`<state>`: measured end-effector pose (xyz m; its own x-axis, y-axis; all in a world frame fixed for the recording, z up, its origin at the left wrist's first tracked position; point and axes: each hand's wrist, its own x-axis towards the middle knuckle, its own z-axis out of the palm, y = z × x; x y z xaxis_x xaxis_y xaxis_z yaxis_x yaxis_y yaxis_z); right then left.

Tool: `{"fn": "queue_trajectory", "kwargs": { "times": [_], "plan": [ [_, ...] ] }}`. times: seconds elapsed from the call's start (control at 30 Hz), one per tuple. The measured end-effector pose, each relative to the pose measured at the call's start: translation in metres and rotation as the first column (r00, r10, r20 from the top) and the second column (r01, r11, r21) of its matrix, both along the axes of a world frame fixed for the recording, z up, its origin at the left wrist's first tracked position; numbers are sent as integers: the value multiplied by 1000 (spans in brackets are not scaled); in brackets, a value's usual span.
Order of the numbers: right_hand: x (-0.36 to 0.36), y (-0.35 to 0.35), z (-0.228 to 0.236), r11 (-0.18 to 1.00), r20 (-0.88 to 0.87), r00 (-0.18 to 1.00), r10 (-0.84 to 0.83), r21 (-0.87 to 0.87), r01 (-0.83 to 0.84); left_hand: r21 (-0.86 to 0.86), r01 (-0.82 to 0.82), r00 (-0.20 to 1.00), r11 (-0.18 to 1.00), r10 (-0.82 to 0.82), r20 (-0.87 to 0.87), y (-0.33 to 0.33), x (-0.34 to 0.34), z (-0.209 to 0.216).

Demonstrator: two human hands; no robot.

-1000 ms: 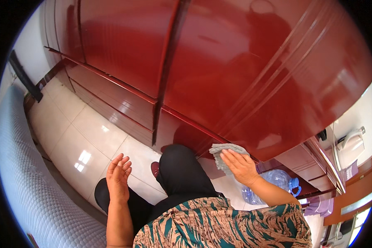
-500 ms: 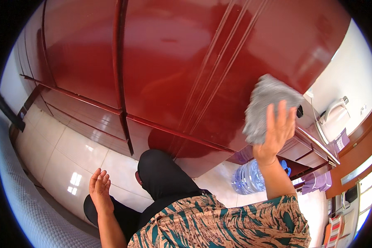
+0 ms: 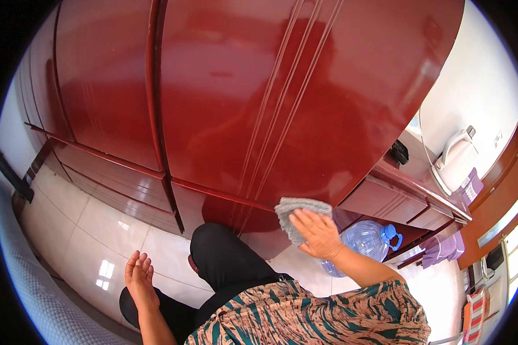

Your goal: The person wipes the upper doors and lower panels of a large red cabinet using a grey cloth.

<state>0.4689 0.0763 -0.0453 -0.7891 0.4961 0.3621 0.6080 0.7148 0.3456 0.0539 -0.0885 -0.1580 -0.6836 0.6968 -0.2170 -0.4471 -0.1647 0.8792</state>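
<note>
A grey fluffy cloth (image 3: 296, 206) lies against the lower right part of a glossy dark red cabinet door (image 3: 213, 126), over its bottom edge. My right hand (image 3: 319, 236) holds the cloth there, its fingers laid over the front of it and pressing it to the panel. Low on the left, my left hand (image 3: 139, 282) hangs above the tiled floor with the palm turned up. Its fingers are loosely bent, slightly apart, and hold nothing.
A large clear blue water bottle (image 3: 365, 238) stands beside my right forearm. To the right, a red desk (image 3: 391, 192) carries a black object (image 3: 399, 152) and a white kettle (image 3: 457, 158). A light blue quilted surface (image 3: 26, 287) curves along the left.
My right hand has moved down and to the left with the cloth, from high on the door's right side to its bottom edge. The left hand has barely moved.
</note>
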Motion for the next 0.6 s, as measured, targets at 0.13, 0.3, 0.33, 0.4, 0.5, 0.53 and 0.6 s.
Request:
{"fn": "queue_trajectory", "kwargs": {
  "times": [0.13,0.3,0.33,0.4,0.5,0.53,0.6],
  "plan": [
    [0,26,56,934,-61,995,-79,345,95,6,13,1000,1000,-13,-10,0,4,2],
    [-22,48,175,765,-453,887,89,601,230,7,-14,1000,1000,14,-21,0,5,6],
    [-23,50,187,758,-487,868,95,601,254,11,-19,1000,1000,19,-21,1,6,7],
    [-30,47,192,761,-505,860,76,587,277,10,-32,999,999,32,-17,0,6,10],
    [-42,32,151,840,-349,937,-34,498,216,5,-48,999,999,48,-13,-4,4,13],
    [-43,29,126,887,-264,962,-65,426,177,8,-56,998,998,56,-13,-6,3,15],
    [-43,20,80,965,-73,996,-56,251,73,17,-46,999,999,46,4,-1,7,15]
  ]
}}
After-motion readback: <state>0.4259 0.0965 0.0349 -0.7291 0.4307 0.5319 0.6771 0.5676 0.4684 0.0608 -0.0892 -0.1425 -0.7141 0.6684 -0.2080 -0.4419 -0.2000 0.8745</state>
